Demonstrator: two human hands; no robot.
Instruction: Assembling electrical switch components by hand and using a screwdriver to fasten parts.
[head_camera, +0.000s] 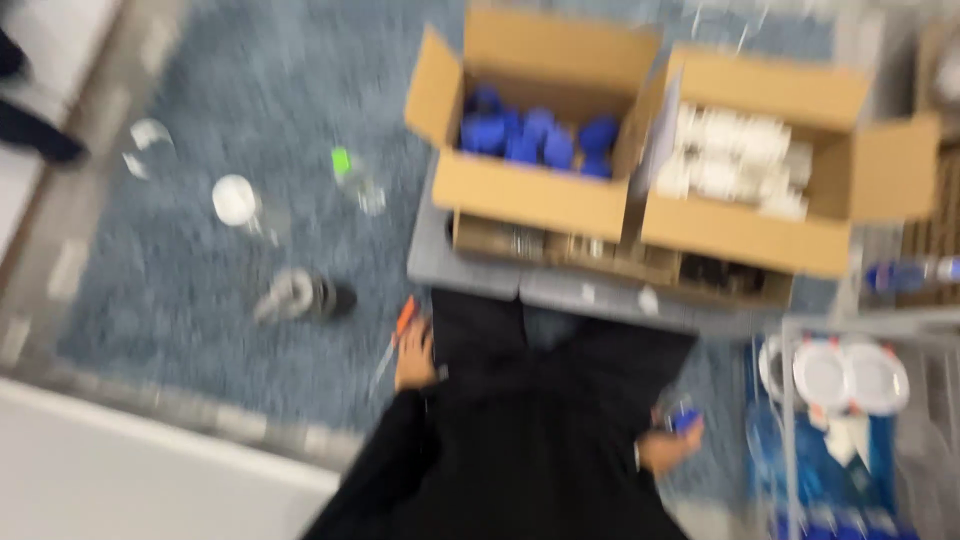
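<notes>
1. Head view is blurred; blue-grey carpet (250, 80) fills most of the frame, with a pale floor strip (120, 480) along the lower left.
2. Black clothing (530, 430) of the person takes up the lower centre.
3. Two open cardboard boxes sit at upper centre and upper right on a grey platform (470, 270): the left box (530, 190) holds blue caps (535, 135), the right box (745, 235) holds white pieces (735, 160), touching side by side.
4. Wire rack (860, 420) at lower right carries white round discs (850, 375).
5. Clear bottles lie scattered on the carpet at left: one with a green cap (352, 175), one with a white cap (240, 203), another (148, 145) farther up.
6. Dark round object (305, 296) lies just below them.
7. Left hand (415, 358), left of centre, is closed on an orange-handled tool (395, 340) angled toward the carpet.
8. Right hand (668, 440), lower right of centre, grips a small blue-capped item (683, 418), near the rack.
</notes>
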